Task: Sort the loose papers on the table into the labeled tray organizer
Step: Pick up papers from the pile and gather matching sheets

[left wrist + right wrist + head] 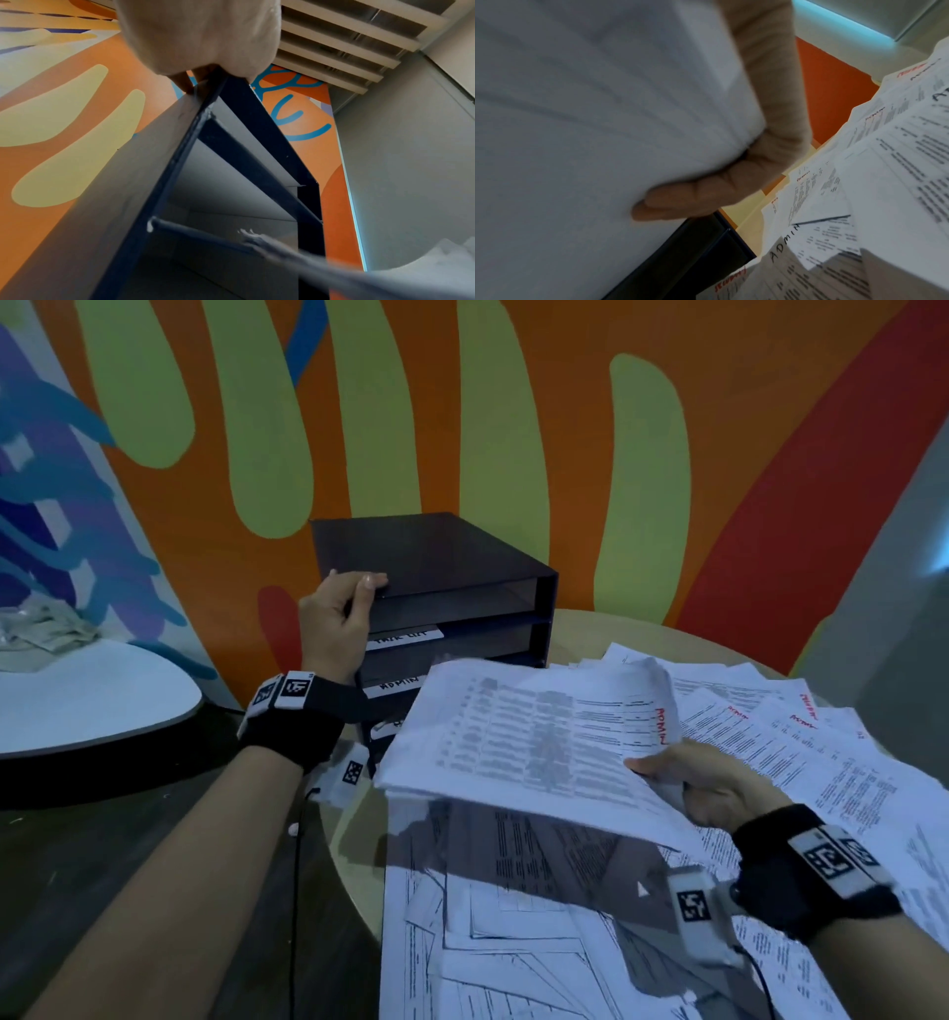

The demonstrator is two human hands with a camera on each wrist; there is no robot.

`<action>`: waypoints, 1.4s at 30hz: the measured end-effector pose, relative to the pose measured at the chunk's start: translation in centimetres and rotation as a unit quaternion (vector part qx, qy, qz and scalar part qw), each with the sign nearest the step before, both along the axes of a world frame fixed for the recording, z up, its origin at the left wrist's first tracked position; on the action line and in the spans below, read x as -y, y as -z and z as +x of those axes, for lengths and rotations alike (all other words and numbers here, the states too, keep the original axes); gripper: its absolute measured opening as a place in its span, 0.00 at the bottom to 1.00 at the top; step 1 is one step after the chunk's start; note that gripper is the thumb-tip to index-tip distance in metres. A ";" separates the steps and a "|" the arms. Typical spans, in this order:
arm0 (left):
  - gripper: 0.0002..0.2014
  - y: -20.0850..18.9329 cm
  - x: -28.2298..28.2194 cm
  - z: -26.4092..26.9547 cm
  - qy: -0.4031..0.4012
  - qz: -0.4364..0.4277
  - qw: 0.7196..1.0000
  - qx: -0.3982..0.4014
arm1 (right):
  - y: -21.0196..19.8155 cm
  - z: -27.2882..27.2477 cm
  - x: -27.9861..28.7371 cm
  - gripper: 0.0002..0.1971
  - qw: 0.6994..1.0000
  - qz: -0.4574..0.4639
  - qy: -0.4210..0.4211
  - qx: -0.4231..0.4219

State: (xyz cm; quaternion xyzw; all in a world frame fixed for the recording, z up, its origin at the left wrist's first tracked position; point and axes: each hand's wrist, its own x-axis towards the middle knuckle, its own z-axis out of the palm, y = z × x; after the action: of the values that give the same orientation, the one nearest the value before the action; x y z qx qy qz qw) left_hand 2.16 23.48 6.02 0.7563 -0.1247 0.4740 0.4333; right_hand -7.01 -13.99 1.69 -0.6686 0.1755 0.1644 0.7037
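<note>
A dark tray organizer (441, 557) with white labels on its shelf fronts stands at the back of the round table. My left hand (341, 613) grips its top front left corner, thumb on the top edge; the left wrist view shows the organizer (231, 172) from below with its shelves. My right hand (708, 788) holds a stack of printed sheets (534, 737) marked "ADMIN" in red, lifted above the table, its far edge close to the organizer's lower shelves. In the right wrist view my fingers (706, 194) curl under the stack (590, 142). Loose papers (539, 942) cover the table.
More sheets with red markings (801, 731) fan out at the right. The table's bare wooden edge (359, 855) shows at the left. A white round table (92, 695) with crumpled cloth stands left. A painted wall is right behind the organizer.
</note>
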 end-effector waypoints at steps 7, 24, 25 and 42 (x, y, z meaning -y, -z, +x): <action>0.14 0.3 0.0 0.5 0.009 -0.021 1.000 0.008 | -1.4 -0.5 -1.1 0.10 0.995 0.080 0.056 0.001; 0.13 0.9 0.6 0.8 0.001 -0.038 0.998 0.049 | -1.7 8.2 -21.0 0.10 0.997 0.044 0.054 0.043; 0.13 0.9 0.6 0.8 0.002 -0.036 0.998 0.051 | -2.1 8.6 -21.2 0.08 0.997 0.037 0.049 0.038; 0.12 1.1 0.8 1.0 -0.023 -0.025 0.997 0.064 | -2.3 13.4 -22.3 0.04 0.998 0.044 0.026 0.038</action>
State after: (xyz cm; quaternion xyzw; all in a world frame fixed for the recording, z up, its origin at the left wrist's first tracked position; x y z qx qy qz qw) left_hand 3.20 22.66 4.93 0.7160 -0.1228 0.5343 0.4322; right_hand 6.40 8.32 4.01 -0.6380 0.1583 0.1285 0.7425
